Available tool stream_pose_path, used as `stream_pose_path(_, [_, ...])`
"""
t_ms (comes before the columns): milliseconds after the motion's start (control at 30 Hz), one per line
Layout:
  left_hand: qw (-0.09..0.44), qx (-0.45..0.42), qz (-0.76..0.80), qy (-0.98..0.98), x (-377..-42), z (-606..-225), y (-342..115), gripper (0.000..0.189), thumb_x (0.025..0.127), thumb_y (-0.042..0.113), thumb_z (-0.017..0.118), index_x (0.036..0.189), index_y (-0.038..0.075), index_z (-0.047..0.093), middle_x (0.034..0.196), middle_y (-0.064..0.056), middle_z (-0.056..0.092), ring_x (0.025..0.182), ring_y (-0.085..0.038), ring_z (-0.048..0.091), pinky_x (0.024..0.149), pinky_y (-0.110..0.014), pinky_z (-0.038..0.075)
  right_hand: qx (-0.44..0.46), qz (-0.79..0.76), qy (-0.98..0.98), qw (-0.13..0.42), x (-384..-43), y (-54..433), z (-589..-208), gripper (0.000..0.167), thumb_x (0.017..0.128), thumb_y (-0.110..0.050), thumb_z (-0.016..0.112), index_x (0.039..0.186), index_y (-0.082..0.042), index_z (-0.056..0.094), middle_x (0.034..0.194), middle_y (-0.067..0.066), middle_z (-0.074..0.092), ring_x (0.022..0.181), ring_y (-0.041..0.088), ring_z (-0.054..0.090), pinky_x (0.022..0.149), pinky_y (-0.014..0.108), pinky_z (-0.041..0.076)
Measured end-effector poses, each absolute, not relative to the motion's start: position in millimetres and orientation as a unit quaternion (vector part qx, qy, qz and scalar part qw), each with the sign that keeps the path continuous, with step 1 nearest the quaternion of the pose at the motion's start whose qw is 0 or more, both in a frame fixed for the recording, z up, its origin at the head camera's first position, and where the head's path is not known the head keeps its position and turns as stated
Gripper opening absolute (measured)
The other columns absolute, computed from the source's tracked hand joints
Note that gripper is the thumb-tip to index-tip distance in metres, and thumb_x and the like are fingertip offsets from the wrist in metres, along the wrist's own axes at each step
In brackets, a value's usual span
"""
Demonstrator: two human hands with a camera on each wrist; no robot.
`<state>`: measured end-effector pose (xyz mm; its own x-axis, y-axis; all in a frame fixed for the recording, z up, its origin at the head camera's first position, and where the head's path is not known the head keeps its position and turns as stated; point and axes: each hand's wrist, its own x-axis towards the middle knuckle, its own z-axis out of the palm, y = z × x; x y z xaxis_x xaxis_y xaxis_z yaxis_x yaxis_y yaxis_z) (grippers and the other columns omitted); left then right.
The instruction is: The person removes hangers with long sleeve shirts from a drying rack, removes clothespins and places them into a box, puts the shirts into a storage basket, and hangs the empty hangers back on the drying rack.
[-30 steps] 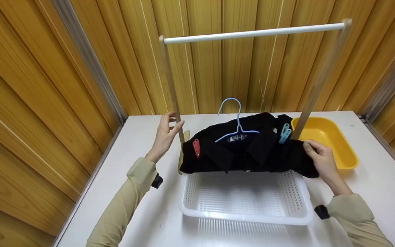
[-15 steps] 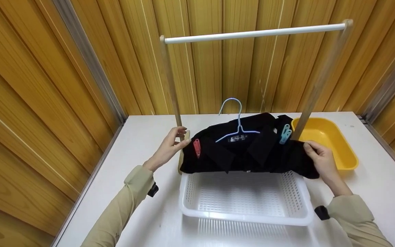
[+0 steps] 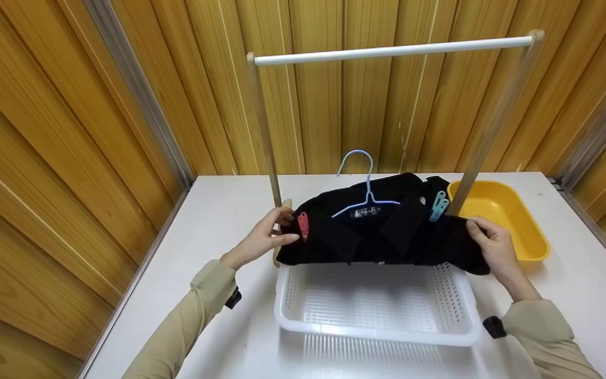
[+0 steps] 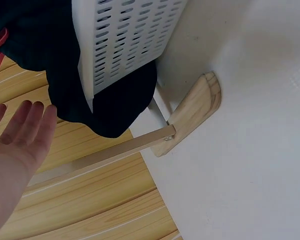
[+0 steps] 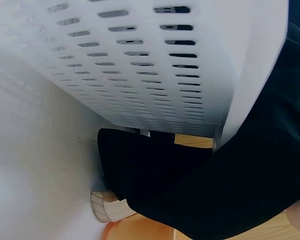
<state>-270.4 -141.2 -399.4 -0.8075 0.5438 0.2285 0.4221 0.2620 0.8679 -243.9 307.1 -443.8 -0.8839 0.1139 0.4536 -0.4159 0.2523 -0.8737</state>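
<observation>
While the right hand [image 3: 496,246] pinches black cloth [image 3: 369,245], the left hand [image 3: 262,236] extends alongside — thumb and fingers apart

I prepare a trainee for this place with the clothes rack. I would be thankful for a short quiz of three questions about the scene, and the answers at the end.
1. Multiple choice. Across the rim of what does the black garment lie?
A) the yellow container
B) the white basket
C) a chair

2. True or false. The hook of the hanger is free, below the white rail.

3. Fill in. Near one end of the garment is a red clip; near the other end, the clip colour is ____.

Key
1. B
2. True
3. Turquoise
</observation>
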Motion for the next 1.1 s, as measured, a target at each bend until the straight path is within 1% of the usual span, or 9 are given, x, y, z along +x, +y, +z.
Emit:
stream_pose_path(167, [0.068, 0.312, 0.523, 0.790, -268.0, -400.3, -140.3, 0.051, 0.085, 0.005, 0.063, 0.124, -0.011, 0.036, 0.116, -0.029, 0.043, 0.104, -0.045, 0.040, 0.084, -0.057, 0.033, 0.104, 0.595, -0.766, 0.219, -244.6, 307.7, -445.9, 0.019, 0.092, -0.003, 0.050, 0.090, 0.014, 0.057, 0.080, -0.009, 0.060, 0.076, 0.005, 0.052, 0.069, 0.016, 0.040])
stream_pose_path(333, [0.075, 0.328, 0.507, 0.794, -265.9, -404.0, -137.7, 0.042, 0.083, 0.005, 0.064, 0.118, -0.008, 0.045, 0.106, -0.027, 0.049, 0.096, -0.043, 0.045, 0.079, -0.051, 0.037, 0.105, 0.593, -0.769, 0.215, -245.2, 309.1, -447.6, 0.020, 0.093, -0.005, 0.050, 0.089, 0.014, 0.056, 0.080, -0.008, 0.059, 0.075, 0.006, 0.051, 0.069, 0.016, 0.041])
stream_pose_path(467, [0.064, 0.350, 0.494, 0.793, -269.5, -413.0, -135.9, 0.035, 0.081, 0.002, 0.066, 0.111, -0.007, 0.051, 0.098, -0.023, 0.053, 0.088, -0.041, 0.048, 0.073, -0.045, 0.040, 0.105, 0.597, -0.767, 0.210, -244.6, 309.3, -448.1, 0.021, 0.093, -0.005, 0.050, 0.090, 0.014, 0.056, 0.080, -0.008, 0.059, 0.076, 0.006, 0.051, 0.069, 0.016, 0.041])
stream_pose_path(533, [0.058, 0.352, 0.486, 0.798, -274.7, -421.2, -136.1, 0.032, 0.081, 0.004, 0.067, 0.108, -0.004, 0.054, 0.095, -0.019, 0.055, 0.086, -0.036, 0.050, 0.071, -0.041, 0.041, 0.104, 0.600, -0.766, 0.208, -244.5, 309.4, -448.3, 0.021, 0.093, -0.006, 0.050, 0.090, 0.014, 0.056, 0.081, -0.008, 0.060, 0.076, 0.006, 0.051, 0.070, 0.016, 0.040])
stream_pose_path(700, [0.055, 0.347, 0.471, 0.809, -286.3, -437.8, -137.9, 0.023, 0.080, 0.011, 0.069, 0.100, 0.003, 0.059, 0.086, -0.002, 0.057, 0.079, -0.017, 0.051, 0.070, -0.032, 0.045, 0.102, 0.605, -0.762, 0.207, -245.0, 309.7, -448.5, 0.021, 0.093, -0.006, 0.050, 0.091, 0.014, 0.056, 0.081, -0.008, 0.060, 0.077, 0.006, 0.051, 0.070, 0.017, 0.040])
stream_pose_path(867, [0.051, 0.344, 0.462, 0.816, -280.1, -430.4, -136.7, 0.017, 0.081, 0.002, 0.066, 0.095, -0.003, 0.060, 0.085, -0.006, 0.058, 0.078, -0.018, 0.052, 0.069, -0.032, 0.046, 0.100, 0.619, -0.753, 0.202, -244.5, 309.5, -448.4, 0.020, 0.092, -0.005, 0.051, 0.091, 0.013, 0.057, 0.080, -0.008, 0.060, 0.076, 0.006, 0.051, 0.070, 0.017, 0.040])
stream_pose_path(933, [0.049, 0.341, 0.462, 0.817, -274.9, -422.7, -135.4, 0.016, 0.080, -0.004, 0.065, 0.094, -0.007, 0.059, 0.087, -0.012, 0.058, 0.078, -0.023, 0.054, 0.069, -0.035, 0.046, 0.096, 0.622, -0.751, 0.200, -244.5, 309.3, -448.4, 0.019, 0.092, -0.005, 0.051, 0.092, 0.012, 0.058, 0.081, -0.008, 0.061, 0.077, 0.006, 0.051, 0.070, 0.016, 0.040])
stream_pose_path(1000, [0.049, 0.340, 0.464, 0.817, -275.1, -422.2, -135.6, 0.015, 0.080, -0.005, 0.065, 0.093, -0.007, 0.059, 0.088, -0.012, 0.059, 0.079, -0.023, 0.054, 0.069, -0.033, 0.046, 0.089, 0.626, -0.750, 0.197, -244.8, 309.2, -448.4, 0.018, 0.092, -0.004, 0.051, 0.093, 0.012, 0.059, 0.081, -0.008, 0.061, 0.077, 0.006, 0.052, 0.070, 0.016, 0.040])
stream_pose_path(1100, [0.059, 0.332, 0.470, 0.816, -266.5, -408.1, -133.2, 0.014, 0.078, -0.009, 0.064, 0.092, -0.011, 0.059, 0.087, -0.019, 0.059, 0.079, -0.029, 0.054, 0.069, -0.034, 0.046, 0.083, 0.620, -0.756, 0.194, -245.4, 309.3, -448.1, 0.018, 0.092, -0.005, 0.051, 0.094, 0.011, 0.060, 0.083, -0.009, 0.061, 0.079, 0.005, 0.052, 0.071, 0.016, 0.039])
